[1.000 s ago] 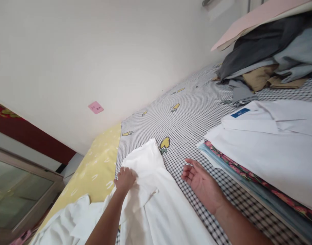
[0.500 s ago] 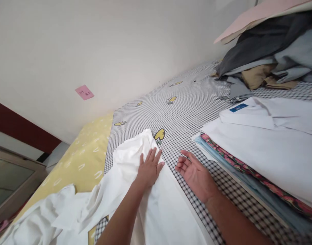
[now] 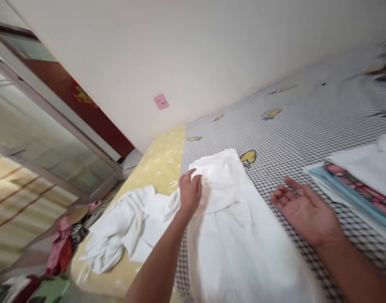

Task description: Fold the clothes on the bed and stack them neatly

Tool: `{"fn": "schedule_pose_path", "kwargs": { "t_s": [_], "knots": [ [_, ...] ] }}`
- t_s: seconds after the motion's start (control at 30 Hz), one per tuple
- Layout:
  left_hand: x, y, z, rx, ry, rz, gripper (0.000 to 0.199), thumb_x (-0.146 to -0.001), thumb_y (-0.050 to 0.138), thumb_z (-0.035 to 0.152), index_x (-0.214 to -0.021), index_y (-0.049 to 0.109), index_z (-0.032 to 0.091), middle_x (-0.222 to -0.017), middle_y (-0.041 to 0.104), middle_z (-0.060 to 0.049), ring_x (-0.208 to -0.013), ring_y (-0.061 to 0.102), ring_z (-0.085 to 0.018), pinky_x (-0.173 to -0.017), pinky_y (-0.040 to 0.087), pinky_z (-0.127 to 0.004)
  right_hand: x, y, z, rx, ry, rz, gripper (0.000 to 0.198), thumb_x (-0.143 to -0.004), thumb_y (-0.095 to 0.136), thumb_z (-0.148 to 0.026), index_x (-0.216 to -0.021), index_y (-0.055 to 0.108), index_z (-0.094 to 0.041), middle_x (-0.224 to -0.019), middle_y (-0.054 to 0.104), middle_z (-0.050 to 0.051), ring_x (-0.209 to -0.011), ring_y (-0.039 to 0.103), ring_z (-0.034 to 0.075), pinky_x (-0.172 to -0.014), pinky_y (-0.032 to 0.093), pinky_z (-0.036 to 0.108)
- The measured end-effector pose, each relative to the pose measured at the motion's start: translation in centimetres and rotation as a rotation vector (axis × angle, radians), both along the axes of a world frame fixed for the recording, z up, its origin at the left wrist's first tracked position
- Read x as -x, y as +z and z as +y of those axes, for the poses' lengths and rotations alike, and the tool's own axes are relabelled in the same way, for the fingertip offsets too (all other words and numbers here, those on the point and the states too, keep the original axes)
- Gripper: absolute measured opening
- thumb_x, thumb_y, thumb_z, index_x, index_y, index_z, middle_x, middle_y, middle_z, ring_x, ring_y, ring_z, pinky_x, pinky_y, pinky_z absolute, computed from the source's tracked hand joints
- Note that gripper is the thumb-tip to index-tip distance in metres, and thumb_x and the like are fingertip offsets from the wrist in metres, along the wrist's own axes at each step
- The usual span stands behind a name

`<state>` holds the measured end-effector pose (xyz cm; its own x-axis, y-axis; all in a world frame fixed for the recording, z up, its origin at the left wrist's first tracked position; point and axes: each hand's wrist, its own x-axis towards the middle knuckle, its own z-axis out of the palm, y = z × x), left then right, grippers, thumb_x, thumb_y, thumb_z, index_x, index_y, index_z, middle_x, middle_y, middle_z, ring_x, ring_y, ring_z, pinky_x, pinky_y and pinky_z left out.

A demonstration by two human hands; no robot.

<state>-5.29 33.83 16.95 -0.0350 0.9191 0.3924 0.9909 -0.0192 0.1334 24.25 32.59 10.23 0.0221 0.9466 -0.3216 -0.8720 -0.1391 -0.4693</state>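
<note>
A white garment (image 3: 233,235) lies stretched out on the checked bedsheet, its far end folded over into a flat panel. My left hand (image 3: 191,191) is at the left edge of that folded end, fingers slightly bent and thumb apart, with nothing visible between them. To the right of the garment, my right hand (image 3: 308,212) hovers palm up over the sheet, its fingers loosely curled and holding nothing. A second, crumpled white garment (image 3: 117,223) rests on the yellow cover to the left.
A stack of folded clothes (image 3: 363,181), white on top, is at the right. The checked bedsheet (image 3: 227,134) meets a yellow cover (image 3: 158,155) along the left. A wall with a pink note (image 3: 161,101) rises behind. Colourful clothes (image 3: 60,248) lie low at the left.
The view has swung left. My left hand, flat on the garment before, has moved to its left edge with fingers bent. The garment's far part now lies folded flatter. My right hand stays palm up.
</note>
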Motion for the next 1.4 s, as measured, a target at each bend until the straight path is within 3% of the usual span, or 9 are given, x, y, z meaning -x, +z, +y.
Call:
{"fn": "schedule_pose_path", "kwargs": {
  "t_s": [0.13,0.23,0.33,0.43,0.53,0.73,0.9,1.07,1.4],
  "knots": [
    [9.4,4.0,-2.3,0.081,0.480,0.095,0.044,-0.096,0.034,0.019,-0.132,0.060,0.020,-0.158,0.043,-0.016,-0.146,0.042,-0.027,-0.117,0.033,-0.049,0.2,0.5,-0.2,0.061,-0.027,0.037,0.020,-0.089,0.059,-0.035,-0.091,0.075,-0.022,-0.085,0.063,0.006,-0.080,0.060,0.018,-0.074,0.055,0.036],
    [13.7,4.4,-4.8,0.212,0.691,0.064,0.043,-0.085,0.057,0.024,-0.127,0.060,0.015,-0.142,0.057,-0.025,-0.133,0.054,-0.039,-0.105,0.042,-0.059,0.4,0.7,-0.2,0.062,-0.017,0.056,0.021,-0.091,0.057,-0.030,-0.089,0.076,-0.022,-0.086,0.063,0.007,-0.080,0.061,0.017,-0.073,0.056,0.033],
    [15.3,3.3,-6.7,0.354,0.743,0.006,0.038,-0.070,0.075,0.030,-0.106,0.066,0.020,-0.112,0.074,-0.015,-0.110,0.067,-0.035,-0.098,0.046,-0.056,0.4,0.7,-0.2,0.062,0.006,0.049,0.018,-0.089,0.059,-0.029,-0.089,0.077,-0.024,-0.088,0.063,0.007,-0.081,0.062,0.018,-0.074,0.057,0.033],
    [15.7,2.7,-7.2,0.346,0.778,-0.054,0.021,-0.080,0.069,0.036,-0.094,0.066,0.020,-0.110,0.072,-0.010,-0.112,0.064,-0.030,-0.102,0.043,-0.055,0.4,0.6,-0.1,0.045,0.022,0.040,0.012,-0.083,0.067,-0.026,-0.088,0.078,-0.024,-0.089,0.063,0.007,-0.081,0.063,0.018,-0.077,0.056,0.034],
    [16.2,3.7,-7.3,0.268,0.817,-0.146,0.020,-0.087,0.064,0.039,-0.091,0.065,0.019,-0.102,0.071,-0.008,-0.107,0.064,-0.027,-0.101,0.044,-0.054,0.5,0.6,-0.2,0.039,0.024,0.035,0.010,-0.081,0.069,-0.025,-0.086,0.077,-0.024,-0.090,0.063,0.008,-0.082,0.063,0.018,-0.076,0.056,0.034],
    [17.3,7.1,-9.0,0.025,0.769,-0.449,0.025,-0.090,0.067,0.041,-0.083,0.061,0.017,-0.080,0.063,0.001,-0.075,0.060,-0.015,-0.077,0.052,-0.035,0.6,0.8,-0.3,0.040,0.033,0.064,0.010,-0.081,0.069,-0.024,-0.088,0.076,-0.023,-0.089,0.063,0.007,-0.081,0.063,0.017,-0.076,0.055,0.033],
    [14.9,10.8,-7.9,-0.283,0.633,-0.856,0.027,-0.094,0.062,0.034,-0.074,0.051,0.019,-0.067,0.053,0.006,-0.060,0.053,-0.010,-0.062,0.051,-0.026,0.4,0.3,0.0,0.011,0.073,0.098,0.013,-0.084,0.064,-0.026,-0.092,0.074,-0.024,-0.086,0.065,0.004,-0.081,0.063,0.017,-0.073,0.058,0.031],
    [9.0,13.8,-4.5,-0.488,0.437,-1.160,0.029,-0.080,0.062,0.023,-0.065,0.037,0.023,-0.055,0.043,0.009,-0.052,0.046,-0.007,-0.057,0.046,-0.022,0.4,-0.4,0.2,-0.057,0.082,0.129,0.018,-0.083,0.069,-0.029,-0.099,0.073,-0.022,-0.087,0.067,0.004,-0.081,0.064,0.016,-0.074,0.060,0.029],
    [-3.7,12.6,4.7,-0.454,0.245,-1.587,0.028,-0.081,0.069,0.011,-0.071,0.045,0.021,-0.059,0.045,0.009,-0.047,0.042,-0.004,-0.052,0.041,-0.018,0.4,-1.4,0.7,-0.087,0.097,0.161,0.023,-0.083,0.074,-0.034,-0.103,0.072,-0.024,-0.088,0.069,0.003,-0.082,0.065,0.016,-0.076,0.061,0.029]
  ]
}}
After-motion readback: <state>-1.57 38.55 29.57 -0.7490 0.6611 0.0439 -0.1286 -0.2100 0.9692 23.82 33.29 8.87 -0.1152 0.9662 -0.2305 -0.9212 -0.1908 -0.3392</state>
